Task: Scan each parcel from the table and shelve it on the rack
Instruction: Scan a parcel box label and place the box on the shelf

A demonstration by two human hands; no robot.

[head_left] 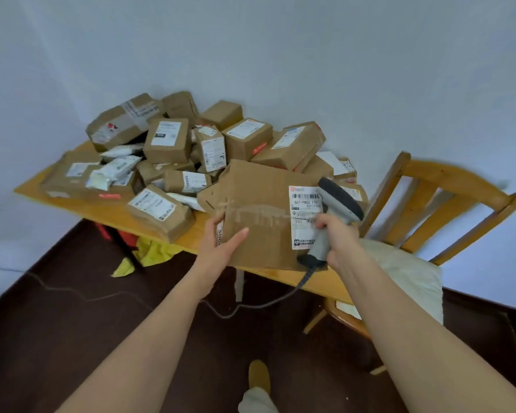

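Note:
A large flat cardboard parcel [259, 210] is tilted up at the near edge of the wooden table [116, 211], its white shipping label [305, 216] facing me. My left hand [221, 242] grips the parcel's lower left corner, thumb on the front face. My right hand [337, 236] grips the handle of a grey corded barcode scanner [337, 204], whose head sits just right of the label. A heap of several brown boxes [167, 138] and white poly bags [116, 171] covers the table behind. The rack is out of view.
A wooden chair [435, 201] with a pale cushion [405, 272] stands right of the table. The scanner cable [251, 305] trails over the dark floor. Yellow bags [152, 254] and a red object lie under the table. My foot [258, 377] shows below.

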